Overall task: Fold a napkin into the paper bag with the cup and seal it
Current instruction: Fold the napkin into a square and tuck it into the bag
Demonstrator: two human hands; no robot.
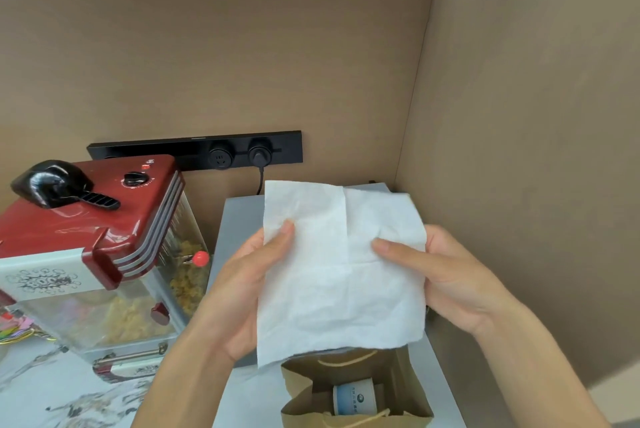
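This looks like a snack or drinks counter in a small shop. A red popcorn machine point(100, 247) full of popcorn stands at the left edge of a marble-patterned counter point(52, 393), below a black wall socket strip point(194, 150), with bare brown walls point(242, 29) behind.

1. The popcorn machine point(93, 254) carries a white front panel with a black comic-burst graphic that seems to read "BOOM".
2. The cup point(355, 401) in the bag point(412, 393) has a small blue logo and print, too small to read.
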